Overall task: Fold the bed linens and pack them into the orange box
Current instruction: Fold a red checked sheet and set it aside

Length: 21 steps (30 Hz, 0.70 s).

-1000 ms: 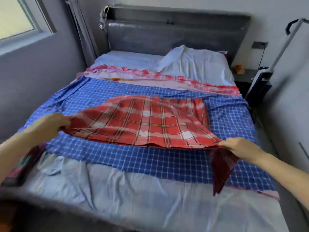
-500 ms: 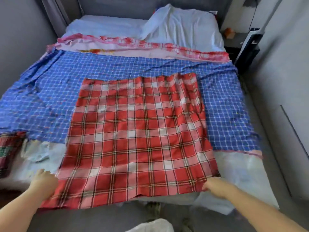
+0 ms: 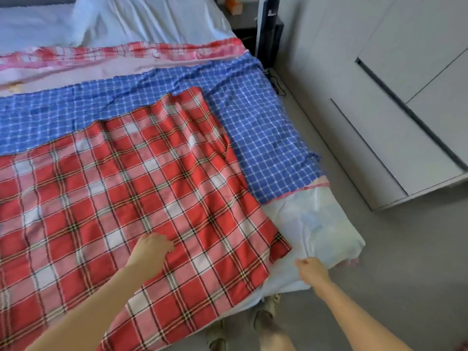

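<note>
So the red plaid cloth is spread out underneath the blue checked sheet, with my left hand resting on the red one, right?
Not quite: the head view shows the red plaid cloth spread out on top of the blue checked sheet, not underneath it. Your left hand does rest on the red one.

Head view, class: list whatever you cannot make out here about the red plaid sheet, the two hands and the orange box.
All in the head view:
Red plaid sheet: its left part is cut off by the frame's left edge.
Left hand: on the sheet; fingertips hidden under the hand, so pressing or pinching is unclear.
Right hand: blurred; whether it touches the white sheet is unclear.
Orange box: nowhere in the frame.
</note>
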{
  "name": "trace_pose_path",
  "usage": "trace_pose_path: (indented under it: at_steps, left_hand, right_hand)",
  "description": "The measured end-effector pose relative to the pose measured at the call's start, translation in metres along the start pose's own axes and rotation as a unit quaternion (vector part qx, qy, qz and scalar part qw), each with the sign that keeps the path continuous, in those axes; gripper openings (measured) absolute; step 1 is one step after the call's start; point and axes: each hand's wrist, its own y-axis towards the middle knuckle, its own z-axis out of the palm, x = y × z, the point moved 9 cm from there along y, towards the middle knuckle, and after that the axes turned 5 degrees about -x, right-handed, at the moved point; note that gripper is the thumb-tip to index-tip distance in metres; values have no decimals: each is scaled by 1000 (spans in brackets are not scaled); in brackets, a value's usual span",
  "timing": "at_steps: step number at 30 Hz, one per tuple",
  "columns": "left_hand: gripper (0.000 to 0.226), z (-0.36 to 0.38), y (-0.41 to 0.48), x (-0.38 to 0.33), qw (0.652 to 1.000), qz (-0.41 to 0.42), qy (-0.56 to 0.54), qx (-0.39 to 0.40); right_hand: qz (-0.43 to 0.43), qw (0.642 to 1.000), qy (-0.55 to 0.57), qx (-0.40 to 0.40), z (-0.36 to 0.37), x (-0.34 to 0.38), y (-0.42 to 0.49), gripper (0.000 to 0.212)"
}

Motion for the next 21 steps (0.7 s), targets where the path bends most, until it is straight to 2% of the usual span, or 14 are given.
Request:
trace_pose_path:
  at_steps: [2, 4, 6, 8, 12, 13, 14, 15, 16, 17, 18, 19, 20, 21]
  left_hand:
    - [39, 8, 34, -31, 998, 51, -12, -29]
    - [45, 12, 57, -54, 994, 81, -40, -67]
    - [41, 27, 91, -76, 990, 91, -81, -78]
    - [44, 34, 109, -84, 985, 74, -125, -93]
    - [43, 40, 147, -101, 979, 56, -169, -101]
    - [41, 39, 158, -104, 977, 54, -178, -101]
    - [41, 39, 169, -110, 976, 52, -185, -102]
    - [41, 35, 180, -115, 974, 49, -194, -103]
    - [41, 30, 191, -122, 972, 49, -204, -110]
    - [42, 22, 200, -130, 968, 55, -214, -120]
    - [42, 12, 208, -140, 963, 68, -221, -141]
    - [41, 1, 216, -152, 957, 83, -225, -164]
    - [40, -9, 224, -164, 951, 99, -225, -186]
    - [39, -17, 231, -176, 947, 113, -220, -203]
  right_hand:
    - [82, 990, 115, 9, 18, -20, 24, 40]
    - [161, 962, 216, 35, 43, -32, 40, 37]
    - [231, 913, 324, 91, 74, -38, 63, 52]
    - [252, 861, 413, 154, 95, -19, 72, 65]
    - [263, 774, 566, 103, 96, 11, 102, 13]
    - [259, 758, 592, 91, 95, 13, 111, 6]
    - [241, 760, 600, 68, 86, 13, 119, 7]
    - [202, 784, 586, 24, 68, 11, 121, 10]
    - [127, 833, 537, -43, 41, 6, 120, 9]
    - [12, 881, 458, -118, 5, 11, 108, 4]
    - [-146, 905, 347, -198, -32, 27, 84, 5]
    - [-308, 886, 235, -256, -52, 42, 55, 12]
    - [-435, 842, 144, -285, -55, 49, 32, 19]
    - [-504, 811, 84, -286, -45, 47, 21, 25]
